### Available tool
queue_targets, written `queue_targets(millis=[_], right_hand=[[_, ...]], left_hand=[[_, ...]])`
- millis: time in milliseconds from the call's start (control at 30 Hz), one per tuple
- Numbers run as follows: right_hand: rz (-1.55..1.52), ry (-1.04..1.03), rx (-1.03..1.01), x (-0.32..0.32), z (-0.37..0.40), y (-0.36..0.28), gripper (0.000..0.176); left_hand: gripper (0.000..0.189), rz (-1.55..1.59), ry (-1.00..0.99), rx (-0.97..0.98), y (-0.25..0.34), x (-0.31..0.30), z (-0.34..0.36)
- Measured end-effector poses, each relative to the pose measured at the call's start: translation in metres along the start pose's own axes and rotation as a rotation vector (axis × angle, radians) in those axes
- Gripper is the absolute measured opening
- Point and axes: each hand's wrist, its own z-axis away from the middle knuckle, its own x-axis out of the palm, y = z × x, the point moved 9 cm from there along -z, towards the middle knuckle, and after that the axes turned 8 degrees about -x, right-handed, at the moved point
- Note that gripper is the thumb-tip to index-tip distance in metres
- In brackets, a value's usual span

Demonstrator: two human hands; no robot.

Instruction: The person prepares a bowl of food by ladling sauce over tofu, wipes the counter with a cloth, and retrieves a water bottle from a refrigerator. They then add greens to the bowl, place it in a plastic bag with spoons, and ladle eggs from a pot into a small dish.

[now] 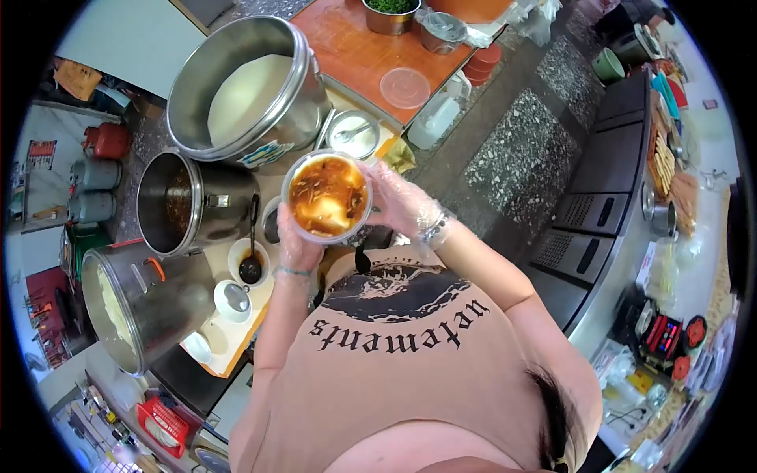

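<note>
Between my two gloved hands is a round clear plastic takeout bowl [303, 193] filled with brown sauce and pale, soft white pieces. My left hand [301, 240], in a thin clear glove, grips its lower left side. On the right side, my right hand [400, 201] holds it with fingers against the wall, also gloved. Just beyond the bowl stands a metal bowl [353, 134] with white contents and a utensil in it. A black ladle [251, 268] rests in a white bowl [239, 251] left of my left hand.
Large steel pots stand to the left: one with white contents [311, 102], one with brown sauce [229, 209], another pale-filled [177, 303]. A clear lid [404, 87] lies on the orange-brown table [339, 39], near a pot of chopped greens [392, 20]. A steel counter [607, 229] runs along the right.
</note>
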Motion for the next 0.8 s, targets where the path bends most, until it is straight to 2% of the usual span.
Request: queue_targets(millis=[67,133,167,267,367,400,467,567,667,700,800], right_hand=[[0.011,-0.005,-0.041,0.006,-0.002,0.004,0.072],[0.019,0.083,-0.101,-0.004,-0.014,0.017,0.064],[0.038,0.064,-0.143,-0.006,-0.023,0.023,0.074],[0.038,0.033,-0.238,0.007,-0.028,0.028,0.074],[0.024,0.112,-0.267,0.014,-0.036,0.032,0.072],[0.018,0.16,-0.281,0.014,-0.036,0.033,0.072],[0.022,0.162,-0.288,0.007,-0.041,0.045,0.071],[-0.036,0.099,-0.39,0.009,-0.053,0.047,0.069],[-0.07,0.127,-0.484,-0.004,-0.067,0.052,0.066],[-0.163,0.075,-0.486,-0.002,-0.07,0.054,0.062],[-0.076,0.096,-0.517,-0.023,-0.095,0.056,0.061]], left_hand=[[0.062,0.038,-0.035,-0.016,-0.002,-0.006,-0.004],[0.063,0.032,-0.062,0.002,0.001,-0.025,-0.016],[0.064,0.0,-0.107,-0.008,0.0,-0.03,-0.022],[0.063,-0.099,-0.248,0.003,0.009,-0.03,-0.024],[0.061,-0.095,-0.272,-0.013,0.017,-0.035,-0.032],[0.06,-0.024,-0.361,-0.076,0.016,-0.036,-0.036],[0.058,-0.082,-0.404,-0.066,0.021,-0.038,-0.043],[0.055,-0.044,-0.368,-0.106,0.021,-0.051,-0.053],[0.052,-0.035,-0.382,-0.148,0.025,-0.054,-0.061],[0.052,-0.031,-0.378,-0.151,0.025,-0.056,-0.063],[0.048,-0.037,-0.351,-0.086,0.029,-0.069,-0.092]])
